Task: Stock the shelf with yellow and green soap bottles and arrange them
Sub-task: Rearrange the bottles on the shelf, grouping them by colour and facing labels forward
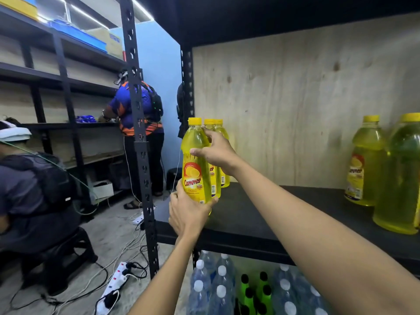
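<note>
Three yellow soap bottles stand in a row at the left end of the black shelf. My left hand grips the base of the front yellow bottle, which sits at the shelf's front edge. My right hand holds the upper body of the same bottle, thumb in front, fingers reaching to the second bottle behind it. The third bottle stands at the back. Two larger yellow bottles stand at the shelf's right end. Green bottles with black caps sit on the level below.
Clear water bottles fill the lower level around the green ones. A black upright post stands left of the shelf. Two people work at the left, one seated and one standing. Power strips and cables lie on the floor.
</note>
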`<act>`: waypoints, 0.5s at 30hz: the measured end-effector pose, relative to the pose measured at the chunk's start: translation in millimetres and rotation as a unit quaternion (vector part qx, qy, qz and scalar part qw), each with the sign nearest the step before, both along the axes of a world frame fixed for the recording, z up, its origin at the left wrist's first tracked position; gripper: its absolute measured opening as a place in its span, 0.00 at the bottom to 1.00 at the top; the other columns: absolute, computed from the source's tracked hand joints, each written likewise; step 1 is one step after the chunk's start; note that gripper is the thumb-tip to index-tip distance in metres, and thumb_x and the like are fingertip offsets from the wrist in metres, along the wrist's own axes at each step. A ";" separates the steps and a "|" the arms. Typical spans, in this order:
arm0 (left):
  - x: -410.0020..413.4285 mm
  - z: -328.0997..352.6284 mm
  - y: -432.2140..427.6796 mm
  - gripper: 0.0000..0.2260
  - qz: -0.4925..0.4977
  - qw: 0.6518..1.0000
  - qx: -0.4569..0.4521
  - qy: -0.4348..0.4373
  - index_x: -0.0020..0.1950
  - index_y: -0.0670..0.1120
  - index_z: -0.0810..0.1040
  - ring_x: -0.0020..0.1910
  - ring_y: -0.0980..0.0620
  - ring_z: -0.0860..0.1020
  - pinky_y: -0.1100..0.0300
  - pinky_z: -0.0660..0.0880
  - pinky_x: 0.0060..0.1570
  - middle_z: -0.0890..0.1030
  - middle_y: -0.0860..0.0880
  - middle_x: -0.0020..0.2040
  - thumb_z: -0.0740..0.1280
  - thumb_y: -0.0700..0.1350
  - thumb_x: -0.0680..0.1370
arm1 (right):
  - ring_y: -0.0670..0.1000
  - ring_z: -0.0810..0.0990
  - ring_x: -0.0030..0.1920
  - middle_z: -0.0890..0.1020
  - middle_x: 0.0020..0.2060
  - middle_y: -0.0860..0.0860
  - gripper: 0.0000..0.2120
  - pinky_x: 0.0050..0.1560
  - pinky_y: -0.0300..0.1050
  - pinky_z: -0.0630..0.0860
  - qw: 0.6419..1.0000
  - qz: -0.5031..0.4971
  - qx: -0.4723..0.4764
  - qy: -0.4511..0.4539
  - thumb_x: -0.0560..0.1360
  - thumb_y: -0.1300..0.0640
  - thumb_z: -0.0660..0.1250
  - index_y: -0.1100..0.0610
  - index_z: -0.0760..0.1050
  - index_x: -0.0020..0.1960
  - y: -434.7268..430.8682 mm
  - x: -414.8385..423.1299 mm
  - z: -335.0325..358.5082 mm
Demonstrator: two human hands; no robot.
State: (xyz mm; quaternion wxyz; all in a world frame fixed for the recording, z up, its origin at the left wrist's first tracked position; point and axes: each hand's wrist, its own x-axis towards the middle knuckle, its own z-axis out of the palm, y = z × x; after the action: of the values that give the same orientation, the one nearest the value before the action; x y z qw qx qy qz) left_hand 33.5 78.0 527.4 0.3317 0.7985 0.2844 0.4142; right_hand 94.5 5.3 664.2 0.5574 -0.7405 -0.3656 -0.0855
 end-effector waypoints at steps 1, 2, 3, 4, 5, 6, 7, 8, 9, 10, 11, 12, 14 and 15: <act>1.0 -1.4 1.2 0.50 0.000 1.000 0.004 0.001 0.75 0.56 0.60 0.60 0.43 0.77 0.47 0.76 0.51 0.75 0.47 0.60 0.77 0.69 0.58 | 0.47 0.75 0.63 0.76 0.69 0.49 0.37 0.65 0.51 0.76 1.000 0.001 0.000 0.001 0.71 0.59 0.77 0.54 0.66 0.76 0.7 1.7 -0.2; 1.3 -2.6 1.8 0.51 -0.002 1.000 0.009 0.003 0.75 0.56 0.59 0.60 0.43 0.77 0.47 0.76 0.51 0.75 0.47 0.61 0.77 0.69 0.58 | 0.47 0.75 0.63 0.76 0.68 0.49 0.36 0.64 0.51 0.76 1.000 0.002 0.000 0.003 0.72 0.59 0.76 0.53 0.66 0.76 1.7 3.3 -0.7; 1.4 -4.0 2.1 0.51 -0.004 1.000 0.016 0.006 0.75 0.55 0.58 0.61 0.43 0.76 0.47 0.75 0.52 0.74 0.47 0.61 0.76 0.69 0.59 | 0.49 0.76 0.64 0.75 0.69 0.49 0.37 0.64 0.52 0.76 1.000 0.002 0.000 0.005 0.72 0.58 0.76 0.52 0.65 0.76 1.7 3.1 -1.4; 1.7 -5.7 2.8 0.51 -0.007 1.000 0.022 0.009 0.76 0.55 0.58 0.61 0.42 0.76 0.47 0.75 0.52 0.73 0.46 0.62 0.76 0.69 0.59 | 0.50 0.75 0.66 0.74 0.70 0.49 0.38 0.65 0.53 0.76 1.000 -0.001 -0.002 0.007 0.72 0.57 0.76 0.52 0.63 0.77 1.7 3.2 -2.7; 1.4 -7.2 3.7 0.51 -0.013 1.000 0.025 0.012 0.76 0.55 0.57 0.62 0.42 0.75 0.47 0.75 0.52 0.73 0.46 0.62 0.76 0.69 0.60 | 0.51 0.73 0.68 0.72 0.72 0.49 0.39 0.66 0.52 0.75 1.000 -0.003 -0.006 0.003 0.72 0.56 0.76 0.51 0.62 0.78 1.1 2.3 -4.0; 0.7 -8.6 4.8 0.52 -0.021 0.999 0.024 0.015 0.77 0.54 0.56 0.62 0.42 0.75 0.47 0.75 0.53 0.73 0.46 0.63 0.76 0.69 0.60 | 0.51 0.71 0.70 0.71 0.74 0.49 0.40 0.68 0.52 0.73 1.000 -0.005 -0.012 -0.003 0.73 0.54 0.76 0.51 0.60 0.79 -0.8 0.6 -4.9; -0.6 -10.1 5.4 0.53 -0.028 0.999 0.021 0.017 0.78 0.54 0.55 0.63 0.42 0.75 0.47 0.75 0.53 0.72 0.46 0.64 0.76 0.69 0.60 | 0.51 0.70 0.72 0.69 0.75 0.49 0.41 0.69 0.52 0.72 1.000 -0.007 -0.022 -0.009 0.72 0.53 0.76 0.50 0.59 0.80 -4.0 -1.6 -6.0; -2.4 -11.6 4.9 0.54 -0.032 0.999 0.020 0.019 0.79 0.54 0.53 0.64 0.42 0.73 0.46 0.75 0.55 0.71 0.46 0.65 0.76 0.68 0.61 | 0.52 0.69 0.73 0.68 0.75 0.49 0.43 0.69 0.52 0.72 0.999 -0.009 -0.033 -0.013 0.72 0.52 0.77 0.49 0.57 0.80 -9.6 -4.8 -6.9; -5.5 -12.7 2.4 0.55 -0.028 0.999 0.025 0.016 0.80 0.53 0.51 0.67 0.42 0.71 0.45 0.74 0.58 0.68 0.45 0.68 0.77 0.67 0.61 | 0.53 0.69 0.73 0.69 0.75 0.51 0.45 0.68 0.52 0.73 0.999 -0.012 -0.039 -0.011 0.70 0.51 0.78 0.47 0.56 0.80 -19.0 -9.7 -7.9; -10.2 -13.7 -3.0 0.55 -0.017 0.999 0.039 0.005 0.80 0.51 0.50 0.69 0.42 0.68 0.45 0.72 0.62 0.65 0.44 0.70 0.77 0.66 0.63 | 0.53 0.71 0.71 0.70 0.74 0.52 0.47 0.66 0.52 0.74 0.999 -0.018 -0.038 -0.005 0.69 0.51 0.79 0.46 0.56 0.80 -32.3 -15.7 -9.4; -15.8 -15.0 -11.0 0.53 -0.005 0.998 0.061 -0.021 0.80 0.51 0.51 0.70 0.42 0.65 0.45 0.70 0.64 0.63 0.44 0.72 0.77 0.64 0.65 | 0.53 0.73 0.69 0.72 0.72 0.53 0.47 0.65 0.51 0.75 0.999 -0.032 -0.030 -0.004 0.67 0.52 0.80 0.45 0.58 0.79 -49.9 -23.2 -11.8; -22.3 -15.9 -22.0 0.48 -0.002 0.994 0.087 -0.060 0.80 0.50 0.55 0.70 0.42 0.64 0.46 0.69 0.65 0.63 0.44 0.72 0.77 0.60 0.67 | 0.52 0.75 0.67 0.74 0.69 0.52 0.45 0.64 0.50 0.76 0.998 -0.053 -0.017 -0.008 0.67 0.52 0.81 0.44 0.61 0.78 -70.8 -32.1 -15.1; -32.5 -15.4 -52.4 0.34 -0.046 0.980 0.125 -0.148 0.75 0.52 0.66 0.68 0.45 0.67 0.48 0.71 0.62 0.66 0.47 0.68 0.75 0.53 0.71 | 0.49 0.76 0.63 0.77 0.64 0.49 0.39 0.61 0.48 0.76 0.995 -0.100 0.011 -0.019 0.67 0.53 0.81 0.43 0.69 0.73 -121.3 -51.2 -25.2; -35.8 -13.5 -71.4 0.27 -0.093 0.971 0.131 -0.176 0.71 0.53 0.71 0.65 0.48 0.70 0.50 0.74 0.60 0.69 0.50 0.65 0.75 0.50 0.73 | 0.48 0.76 0.62 0.77 0.62 0.48 0.36 0.60 0.46 0.76 0.992 -0.125 0.024 -0.024 0.67 0.53 0.80 0.43 0.71 0.71 -148.5 -60.0 -31.1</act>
State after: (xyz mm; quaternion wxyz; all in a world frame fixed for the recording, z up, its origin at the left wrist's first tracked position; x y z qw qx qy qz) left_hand -2.3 6.6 513.9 0.3059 0.7724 0.0889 0.5495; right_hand 34.4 -143.3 633.1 0.5508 -0.7645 -0.2815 -0.1813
